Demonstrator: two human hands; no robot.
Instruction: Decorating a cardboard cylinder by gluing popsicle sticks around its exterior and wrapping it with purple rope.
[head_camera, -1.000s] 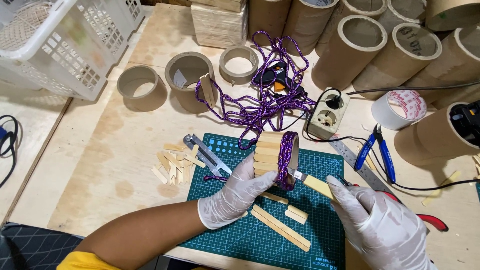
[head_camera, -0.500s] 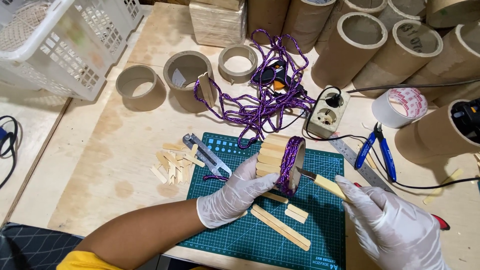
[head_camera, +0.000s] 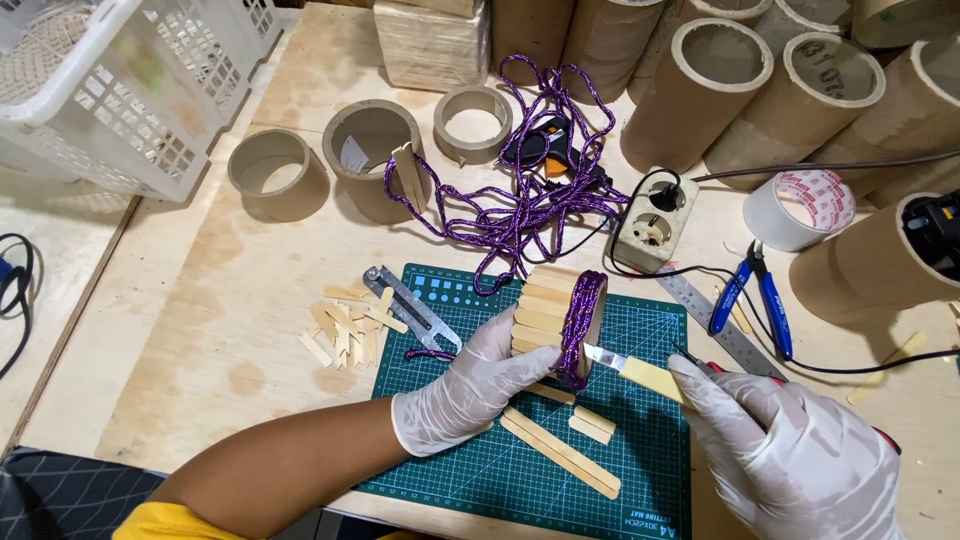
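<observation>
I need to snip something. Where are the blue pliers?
In the head view, the blue-handled pliers lie on the wooden table, on the person's right side, between the metal ruler and the white tape roll.

Gloved hands: two, left (head_camera: 468, 385) at 6 o'clock, right (head_camera: 790, 460) at 4 o'clock.
Stick-clad cylinder (head_camera: 552, 315) with purple cord wound on it: one, at centre.
Knife (head_camera: 640, 372): one.
Green cutting mat (head_camera: 470, 470): one.
Long loose sticks (head_camera: 560, 452) on the mat: one; short pieces (head_camera: 590, 423): two.
Short cardboard rings (head_camera: 270, 172) at 10 o'clock: three.
White baskets (head_camera: 130, 80): one.
Tape rolls (head_camera: 798, 208): one, at 2 o'clock.
Blue-handled pliers (head_camera: 752, 296): one.
Steel rulers (head_camera: 715, 322): one.
Socket blocks (head_camera: 645, 222): one.
Glue guns (head_camera: 548, 148): one.
</observation>
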